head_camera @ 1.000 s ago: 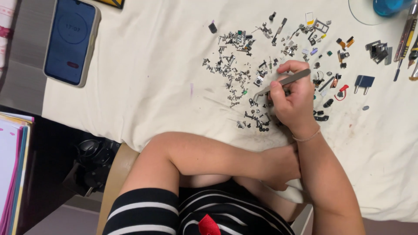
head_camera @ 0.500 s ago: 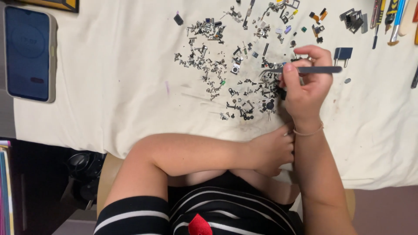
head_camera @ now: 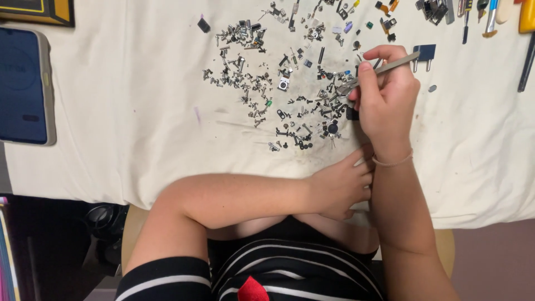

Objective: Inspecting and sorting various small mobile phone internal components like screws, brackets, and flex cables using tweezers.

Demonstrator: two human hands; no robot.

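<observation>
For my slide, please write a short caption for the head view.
Right hand holds tweezers over scattered screws and small parts on a white cloth; left hand rests at the edge.

The tweezers (head_camera: 374,72) are slim, grey metal, lying at a slant from about two o'clock down to eight o'clock. Their upper end pokes out past the fingers of the right hand (head_camera: 387,106), which pinches them near the middle; their closed tips dip into the pile of small parts (head_camera: 290,95) at its three o'clock edge. That pile is a loose scatter of tiny dark and silvery screws, clips and bits, spread flat over the cream cloth (head_camera: 139,111) on the table, densest near its centre and thinning toward nine o'clock. What, if anything, sits between the tips is too small to tell.
</observation>
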